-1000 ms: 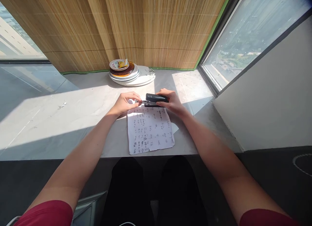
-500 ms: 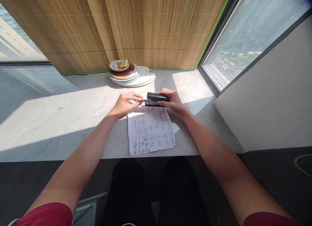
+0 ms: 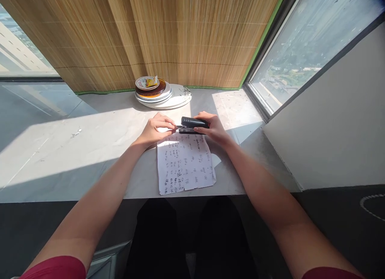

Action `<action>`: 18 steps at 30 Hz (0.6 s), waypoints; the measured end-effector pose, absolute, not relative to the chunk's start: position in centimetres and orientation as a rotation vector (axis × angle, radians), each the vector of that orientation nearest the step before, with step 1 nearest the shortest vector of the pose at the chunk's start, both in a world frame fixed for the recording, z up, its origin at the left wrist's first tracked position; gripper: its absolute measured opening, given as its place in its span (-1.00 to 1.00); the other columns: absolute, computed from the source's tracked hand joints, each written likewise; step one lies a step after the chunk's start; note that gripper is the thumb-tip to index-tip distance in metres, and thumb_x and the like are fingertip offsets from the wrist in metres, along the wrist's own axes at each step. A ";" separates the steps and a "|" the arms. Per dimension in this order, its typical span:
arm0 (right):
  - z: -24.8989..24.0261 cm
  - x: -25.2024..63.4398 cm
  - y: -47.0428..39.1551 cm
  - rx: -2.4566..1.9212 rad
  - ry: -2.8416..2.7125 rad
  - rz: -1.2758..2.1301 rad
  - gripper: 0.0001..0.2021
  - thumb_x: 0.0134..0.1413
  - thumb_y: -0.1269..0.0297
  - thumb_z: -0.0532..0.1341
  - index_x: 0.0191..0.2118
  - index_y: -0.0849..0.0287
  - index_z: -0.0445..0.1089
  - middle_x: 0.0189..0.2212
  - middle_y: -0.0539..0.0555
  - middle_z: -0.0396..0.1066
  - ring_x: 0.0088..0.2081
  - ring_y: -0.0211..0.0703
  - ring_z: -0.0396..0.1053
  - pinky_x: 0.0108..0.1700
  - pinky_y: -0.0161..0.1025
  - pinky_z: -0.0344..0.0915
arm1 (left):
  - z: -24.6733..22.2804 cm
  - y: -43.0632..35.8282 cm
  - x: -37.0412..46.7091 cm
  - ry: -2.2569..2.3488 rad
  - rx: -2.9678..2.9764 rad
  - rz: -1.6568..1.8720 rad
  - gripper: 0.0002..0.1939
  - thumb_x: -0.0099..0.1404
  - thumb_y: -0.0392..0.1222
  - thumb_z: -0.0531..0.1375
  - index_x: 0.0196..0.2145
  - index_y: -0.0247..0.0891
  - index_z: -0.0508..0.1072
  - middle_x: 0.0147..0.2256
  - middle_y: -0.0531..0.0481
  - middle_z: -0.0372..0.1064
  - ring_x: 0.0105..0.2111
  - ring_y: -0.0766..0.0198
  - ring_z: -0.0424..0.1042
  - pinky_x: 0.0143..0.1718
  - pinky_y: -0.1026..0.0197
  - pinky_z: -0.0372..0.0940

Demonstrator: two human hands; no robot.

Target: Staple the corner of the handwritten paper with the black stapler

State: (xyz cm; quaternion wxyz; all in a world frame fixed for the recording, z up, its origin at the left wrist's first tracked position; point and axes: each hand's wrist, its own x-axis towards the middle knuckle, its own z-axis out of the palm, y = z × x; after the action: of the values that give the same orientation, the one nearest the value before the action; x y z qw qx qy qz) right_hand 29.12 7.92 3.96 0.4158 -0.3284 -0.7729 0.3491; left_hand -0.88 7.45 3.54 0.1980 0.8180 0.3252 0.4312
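A black stapler (image 3: 195,122) is in my right hand (image 3: 214,127), its top lifted away from its base so that the metal inside shows. My right fingers wrap round its right end. My left hand (image 3: 159,128) is closed in a pinch at the stapler's left end, by a small shiny metal part; what exactly the fingertips hold is too small to make out. Below both hands a sheet of paper (image 3: 186,162) covered in handwriting lies on the light ledge (image 3: 90,150). Its edges are uneven and its top is partly hidden by the stapler.
Behind the hands stands a stack of plates (image 3: 162,95), with a small yellow packet (image 3: 151,81) on the top one. A bamboo blind (image 3: 180,38) hangs at the back. Small white scraps (image 3: 76,133) lie on the left. A white wall (image 3: 337,110) bounds the right side.
The left fingers have shifted slightly at the stapler's end. The right hand keeps its hold on the stapler, and the paper lies as before. The view has tilted a little.
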 end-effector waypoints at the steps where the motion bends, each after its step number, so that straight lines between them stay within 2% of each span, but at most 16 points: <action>1: 4.0 29.1 7.9 -0.820 -1.940 0.875 -0.81 0.21 0.11 0.45 -0.11 0.01 0.65 -0.29 0.07 0.41 -0.15 0.04 0.36 -0.04 0.09 0.32 | 3.6 7.3 -0.8 0.916 2.284 1.200 -0.96 0.29 -0.14 0.46 -0.30 -0.08 0.77 -0.22 -0.11 0.70 -0.17 0.04 0.58 0.07 -0.20 0.44; 8: 3.9 29.0 7.9 -0.822 -1.947 0.879 -0.80 0.20 0.12 0.44 -0.10 0.02 0.65 -0.28 0.06 0.40 -0.15 0.02 0.34 -0.05 0.07 0.30 | 4.2 6.7 -0.4 0.989 2.141 1.255 -0.89 0.28 -0.10 0.48 -0.23 -0.09 0.77 -0.21 -0.11 0.68 -0.10 0.02 0.56 0.07 -0.13 0.43; 13: 4.0 29.0 7.9 -0.780 -1.989 0.873 -0.81 0.16 0.14 0.45 -0.13 0.04 0.65 -0.32 0.05 0.39 -0.16 0.01 0.31 -0.07 0.04 0.25 | 4.0 7.1 -0.7 1.057 2.037 1.117 -0.79 0.23 -0.07 0.49 -0.18 -0.13 0.77 -0.22 -0.11 0.67 -0.20 0.08 0.52 -0.10 -0.04 0.41; 18: 4.2 29.0 7.7 -0.750 -1.975 0.897 -0.81 0.17 0.14 0.45 -0.14 0.06 0.66 -0.33 0.04 0.36 -0.17 0.00 0.30 -0.08 0.03 0.23 | 3.9 7.4 -0.8 1.061 1.976 1.027 -0.78 0.19 -0.05 0.49 -0.21 -0.14 0.77 -0.23 -0.12 0.67 -0.22 0.07 0.51 -0.13 -0.03 0.39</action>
State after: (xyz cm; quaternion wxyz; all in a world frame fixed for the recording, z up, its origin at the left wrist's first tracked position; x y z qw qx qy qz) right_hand 28.95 7.72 4.19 0.4108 -0.2981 -0.7844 0.3565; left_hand -0.81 7.41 3.91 0.3310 0.7560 0.4057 0.3929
